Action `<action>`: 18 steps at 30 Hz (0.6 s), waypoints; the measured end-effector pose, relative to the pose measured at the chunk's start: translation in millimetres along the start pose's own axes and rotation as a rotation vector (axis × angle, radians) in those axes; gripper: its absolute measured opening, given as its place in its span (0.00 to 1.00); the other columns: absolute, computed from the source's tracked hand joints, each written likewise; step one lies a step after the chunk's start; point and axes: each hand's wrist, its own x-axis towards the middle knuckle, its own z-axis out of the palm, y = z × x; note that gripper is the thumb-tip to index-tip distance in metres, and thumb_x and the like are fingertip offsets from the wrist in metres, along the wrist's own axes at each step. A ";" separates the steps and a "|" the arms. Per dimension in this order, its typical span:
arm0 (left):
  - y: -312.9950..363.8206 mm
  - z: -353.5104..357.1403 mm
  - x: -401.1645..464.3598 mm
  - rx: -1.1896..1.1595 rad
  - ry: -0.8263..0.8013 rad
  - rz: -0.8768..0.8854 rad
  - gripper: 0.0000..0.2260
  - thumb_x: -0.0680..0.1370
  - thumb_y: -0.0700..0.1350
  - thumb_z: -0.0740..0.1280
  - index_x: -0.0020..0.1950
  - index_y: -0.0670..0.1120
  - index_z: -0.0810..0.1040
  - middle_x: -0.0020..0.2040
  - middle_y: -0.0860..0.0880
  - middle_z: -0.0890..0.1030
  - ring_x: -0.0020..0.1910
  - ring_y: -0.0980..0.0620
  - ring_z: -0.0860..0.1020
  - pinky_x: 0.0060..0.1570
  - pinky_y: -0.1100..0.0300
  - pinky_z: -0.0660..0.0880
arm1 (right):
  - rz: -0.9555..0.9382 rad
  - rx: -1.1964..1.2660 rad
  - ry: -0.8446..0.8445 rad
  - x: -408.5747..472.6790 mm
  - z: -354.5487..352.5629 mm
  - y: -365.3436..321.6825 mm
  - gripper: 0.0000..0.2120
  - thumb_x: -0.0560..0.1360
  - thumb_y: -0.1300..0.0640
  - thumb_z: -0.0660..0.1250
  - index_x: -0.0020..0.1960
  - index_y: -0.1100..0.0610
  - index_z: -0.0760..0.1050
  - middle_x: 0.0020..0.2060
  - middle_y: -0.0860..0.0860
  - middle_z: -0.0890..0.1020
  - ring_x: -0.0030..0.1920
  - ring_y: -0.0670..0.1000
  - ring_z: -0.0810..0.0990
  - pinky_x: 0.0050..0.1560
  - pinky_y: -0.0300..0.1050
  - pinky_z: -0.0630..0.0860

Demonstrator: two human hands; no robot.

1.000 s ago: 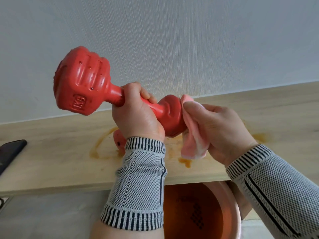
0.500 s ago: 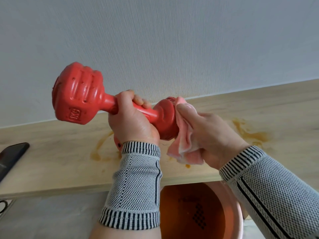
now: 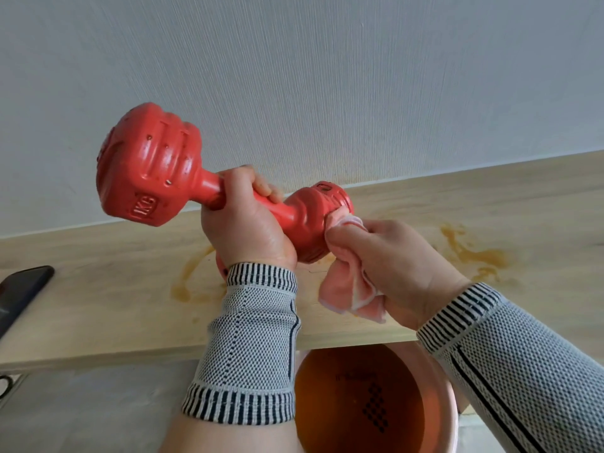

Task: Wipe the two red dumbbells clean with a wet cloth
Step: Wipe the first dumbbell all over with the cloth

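The left hand (image 3: 248,230) gripped the dumbbell (image 3: 196,188); the right hand (image 3: 402,269), squeezing the cloth (image 3: 346,289), should rub all around its end.

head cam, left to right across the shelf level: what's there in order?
Black flat object at the left edge → red 1KG dumbbell → left hand gripping its handle → pink cloth → right hand → orange-brown stain on the wooden shelf.
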 end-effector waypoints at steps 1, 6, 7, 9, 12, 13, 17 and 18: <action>0.6 -0.1 -0.2 -0.014 -0.002 -0.009 0.13 0.68 0.38 0.64 0.24 0.50 0.71 0.25 0.51 0.70 0.26 0.50 0.69 0.32 0.56 0.68 | 0.003 0.016 0.009 1.4 0.3 -0.3 0.14 0.74 0.54 0.66 0.31 0.57 0.73 0.24 0.52 0.73 0.28 0.50 0.72 0.31 0.43 0.68; 0.2 3.8 -5.3 -0.044 0.059 -0.040 0.11 0.73 0.35 0.63 0.32 0.45 0.69 0.26 0.49 0.69 0.25 0.51 0.67 0.31 0.57 0.67 | 0.059 0.214 -0.035 12.7 -5.2 -5.0 0.20 0.75 0.51 0.68 0.46 0.70 0.79 0.36 0.60 0.77 0.38 0.55 0.75 0.42 0.52 0.72; 0.0 3.2 -4.4 -0.044 0.069 -0.039 0.11 0.73 0.35 0.63 0.32 0.45 0.69 0.26 0.49 0.69 0.25 0.51 0.67 0.31 0.57 0.67 | 0.061 0.238 -0.066 12.6 -6.2 -4.0 0.19 0.75 0.53 0.69 0.48 0.72 0.78 0.38 0.60 0.77 0.38 0.55 0.76 0.43 0.52 0.72; 0.3 0.8 -0.5 -0.048 0.091 -0.040 0.11 0.73 0.35 0.64 0.32 0.45 0.70 0.26 0.49 0.69 0.26 0.50 0.68 0.31 0.56 0.67 | 0.031 0.206 -0.121 9.8 -6.4 0.0 0.11 0.74 0.59 0.70 0.45 0.68 0.78 0.35 0.58 0.75 0.35 0.53 0.74 0.39 0.49 0.72; 1.3 -1.6 3.0 -0.061 0.128 -0.048 0.09 0.73 0.36 0.64 0.34 0.45 0.70 0.27 0.50 0.69 0.27 0.50 0.67 0.31 0.56 0.67 | 0.001 0.135 -0.141 5.5 -6.4 2.1 0.11 0.70 0.59 0.71 0.43 0.67 0.76 0.32 0.55 0.73 0.33 0.52 0.71 0.35 0.46 0.68; 1.4 -1.3 2.6 -0.068 0.134 -0.055 0.09 0.73 0.36 0.64 0.34 0.45 0.70 0.27 0.49 0.69 0.27 0.50 0.67 0.30 0.57 0.67 | 0.022 0.154 -0.138 3.7 -6.3 -0.9 0.11 0.71 0.59 0.70 0.42 0.67 0.76 0.30 0.56 0.73 0.33 0.54 0.70 0.34 0.47 0.67; 2.9 2.0 -1.0 -0.094 0.135 -0.090 0.09 0.74 0.36 0.63 0.35 0.45 0.70 0.28 0.50 0.69 0.27 0.51 0.67 0.30 0.57 0.67 | 0.110 0.221 -0.017 1.5 -4.4 -12.0 0.17 0.78 0.52 0.64 0.34 0.59 0.74 0.23 0.56 0.74 0.28 0.55 0.73 0.36 0.53 0.70; 2.5 2.9 -2.5 -0.092 0.128 -0.090 0.09 0.74 0.36 0.63 0.35 0.45 0.70 0.27 0.50 0.69 0.27 0.51 0.67 0.31 0.57 0.67 | 0.084 0.171 0.015 2.1 -3.4 -11.5 0.19 0.78 0.51 0.63 0.32 0.59 0.74 0.22 0.55 0.74 0.26 0.54 0.73 0.34 0.51 0.70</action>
